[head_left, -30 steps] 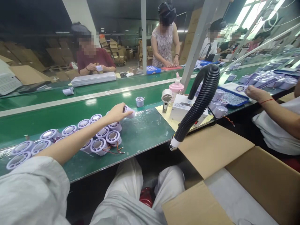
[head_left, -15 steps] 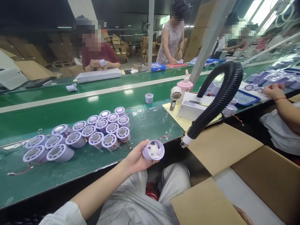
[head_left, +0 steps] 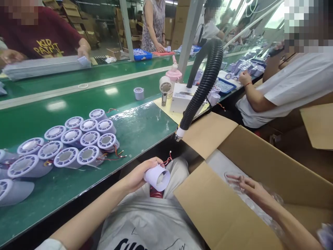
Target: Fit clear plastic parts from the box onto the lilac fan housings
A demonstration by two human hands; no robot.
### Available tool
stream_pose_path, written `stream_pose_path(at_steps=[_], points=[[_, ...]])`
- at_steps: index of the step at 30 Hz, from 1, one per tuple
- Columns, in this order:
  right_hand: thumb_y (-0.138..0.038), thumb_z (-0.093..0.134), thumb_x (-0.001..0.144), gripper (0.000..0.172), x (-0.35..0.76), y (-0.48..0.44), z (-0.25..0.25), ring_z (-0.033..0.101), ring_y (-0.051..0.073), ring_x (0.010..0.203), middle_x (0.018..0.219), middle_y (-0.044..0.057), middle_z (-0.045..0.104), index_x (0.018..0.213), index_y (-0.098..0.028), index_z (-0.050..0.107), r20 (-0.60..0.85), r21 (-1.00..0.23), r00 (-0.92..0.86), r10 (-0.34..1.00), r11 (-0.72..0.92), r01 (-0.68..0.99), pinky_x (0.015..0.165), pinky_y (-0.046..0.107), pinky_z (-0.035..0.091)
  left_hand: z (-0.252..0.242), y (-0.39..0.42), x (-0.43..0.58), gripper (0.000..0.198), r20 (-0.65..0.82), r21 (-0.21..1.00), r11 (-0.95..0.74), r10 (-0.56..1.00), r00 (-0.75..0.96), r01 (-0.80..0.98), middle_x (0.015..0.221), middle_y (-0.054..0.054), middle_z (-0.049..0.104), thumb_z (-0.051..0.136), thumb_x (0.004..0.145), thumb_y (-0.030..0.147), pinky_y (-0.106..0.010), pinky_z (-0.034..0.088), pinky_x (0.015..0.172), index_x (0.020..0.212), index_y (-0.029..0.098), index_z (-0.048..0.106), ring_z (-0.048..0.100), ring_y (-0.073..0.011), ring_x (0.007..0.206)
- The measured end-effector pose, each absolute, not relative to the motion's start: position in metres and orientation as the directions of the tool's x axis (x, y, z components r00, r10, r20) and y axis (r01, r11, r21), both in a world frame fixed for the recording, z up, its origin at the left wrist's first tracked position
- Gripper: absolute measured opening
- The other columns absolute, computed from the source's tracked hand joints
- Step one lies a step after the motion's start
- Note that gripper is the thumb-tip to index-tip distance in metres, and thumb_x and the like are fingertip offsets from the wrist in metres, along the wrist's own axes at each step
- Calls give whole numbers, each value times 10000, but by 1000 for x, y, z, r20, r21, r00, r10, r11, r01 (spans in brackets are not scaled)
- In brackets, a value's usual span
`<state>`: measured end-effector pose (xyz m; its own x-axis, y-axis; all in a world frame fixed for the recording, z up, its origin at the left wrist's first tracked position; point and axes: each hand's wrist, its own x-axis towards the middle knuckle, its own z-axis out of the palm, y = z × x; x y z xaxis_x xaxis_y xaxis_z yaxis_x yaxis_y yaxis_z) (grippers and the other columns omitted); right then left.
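In front of my lap, my left hand (head_left: 140, 173) is wrapped round a lilac cylindrical fan unit (head_left: 153, 176). Its hollow end faces right, and a thin red and white wire with a small plug sticks up from it. My right hand (head_left: 253, 189) is inside the open cardboard box (head_left: 262, 156), fingers pinched on a clear rounded plastic piece (head_left: 230, 177); its exact shape is hard to make out. More clear plastic (head_left: 278, 198) lies in the box around that wrist. Rows of similar fan units (head_left: 88, 155) stand on the green bench (head_left: 140, 130) to my left.
A black flexible hose (head_left: 201, 93) arches from a white machine (head_left: 182, 99) down toward the box flaps. A handheld fan (head_left: 165, 86) and pink bottle (head_left: 173, 74) stand beside it. Co-workers sit across the belt and at right. One lone fan unit (head_left: 138, 93) stands ahead.
My right hand has come into view inside the box, with clear plastic at its fingers. My left hand has turned the fan unit so its open end faces right. The view has swung right.
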<state>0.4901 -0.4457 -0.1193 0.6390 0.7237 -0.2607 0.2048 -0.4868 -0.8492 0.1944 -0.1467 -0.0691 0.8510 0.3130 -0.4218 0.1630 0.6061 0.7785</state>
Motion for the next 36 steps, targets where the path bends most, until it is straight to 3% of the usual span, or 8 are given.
stream_pose_path(at_steps=[6,11,17,22,27,30,33,36], points=[[-416,483,925,335,413,-376,-72,573,271,1108,1201,121,566,1195,-235,564,54,-802,299,953,-137,582,922,420,514,-66,-153,202,312,-423,900,219,223,878,378,754,3,549,546,805,473,-227,378,462,896,180,604,508,-119,559],[-196,545,873,398,358,-324,-71,487,325,1191,1319,147,433,1267,-248,561,162,-538,124,979,-17,843,953,517,475,-64,-155,200,166,-113,927,-316,283,952,204,945,-34,596,563,859,325,-304,420,826,896,194,659,559,-178,900],[-263,675,832,101,348,-306,-70,541,257,1111,1204,87,509,921,-215,677,49,-806,182,982,-68,588,963,438,471,-74,-155,190,381,29,900,-410,402,915,152,971,-43,569,752,720,410,-326,447,809,1033,223,639,558,-198,887],[-391,577,894,317,344,-304,-57,599,203,932,1036,68,581,660,-187,641,-51,-946,352,935,-158,283,726,312,521,-82,-157,187,594,132,868,-493,357,925,66,1110,-83,530,826,596,469,-407,461,933,1130,271,659,544,-264,1056],[-396,681,818,321,351,-305,-59,633,222,933,953,68,653,593,-178,613,-76,-992,425,902,-110,57,766,331,533,-81,-161,187,661,48,960,-278,260,965,27,1331,-94,525,808,661,370,-410,463,989,1273,301,570,527,-281,1198],[-405,708,809,276,351,-308,-61,649,243,1004,1101,85,661,1012,-227,649,-71,-997,402,913,-56,-50,764,351,569,-79,-164,184,624,-80,996,-3,283,956,84,1306,-99,563,763,725,295,-367,507,925,1303,267,531,593,-253,1114],[-347,777,763,790,349,-314,-63,558,268,1208,1377,97,525,1413,-338,329,104,-986,307,946,57,159,893,410,551,-79,-166,181,601,-141,974,211,292,946,80,1282,-91,587,752,741,262,-352,497,942,1295,251,521,608,-238,1098],[-281,714,834,508,349,-321,-64,507,277,1271,1410,86,504,1297,-299,505,224,-857,141,964,126,500,1031,453,466,-81,-168,178,569,-153,957,285,310,938,62,1323,-82,564,752,744,261,-336,505,926,1272,262,541,592,-237,1122]])
